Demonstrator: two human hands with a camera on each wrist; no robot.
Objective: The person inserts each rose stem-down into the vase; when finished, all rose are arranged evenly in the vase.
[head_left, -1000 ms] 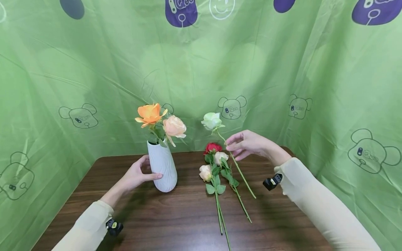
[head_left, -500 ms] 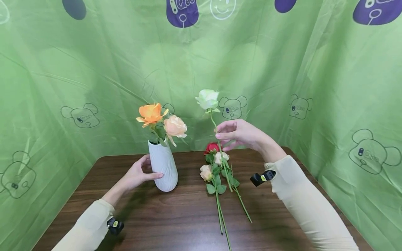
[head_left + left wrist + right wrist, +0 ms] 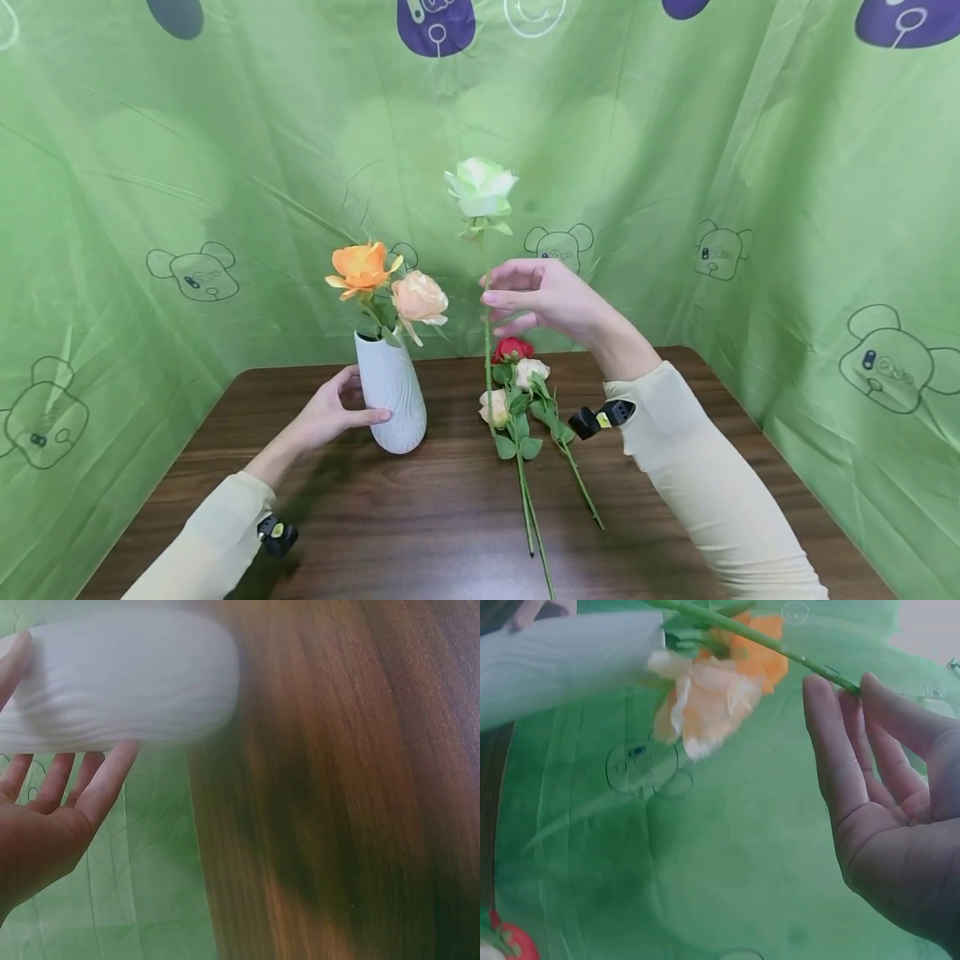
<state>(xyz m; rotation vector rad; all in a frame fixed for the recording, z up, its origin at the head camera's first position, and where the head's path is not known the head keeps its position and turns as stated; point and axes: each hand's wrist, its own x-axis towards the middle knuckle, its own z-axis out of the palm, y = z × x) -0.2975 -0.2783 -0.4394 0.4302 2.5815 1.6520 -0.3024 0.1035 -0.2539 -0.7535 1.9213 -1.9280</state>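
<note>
While the left hand [image 3: 326,412] grips the white vase [image 3: 393,396] at left, we see the right hand [image 3: 558,302] pinching the pale-green rose [image 3: 482,190] by its stem, upright, to the right of the vase.

Pinches with the right hand [image 3: 896,780], at three o'clock, a green stem [image 3: 776,646] slanting up toward eleven o'clock. Shows beyond that stem, near twelve o'clock, a peach flower [image 3: 712,705] and an orange flower [image 3: 769,666] by the mouth of a white vase [image 3: 574,664] at ten o'clock. Has green cloth [image 3: 727,847] behind, the left hand [image 3: 536,610] at the vase toward eleven o'clock, and a red flower [image 3: 517,942] cut off at eight.
</note>
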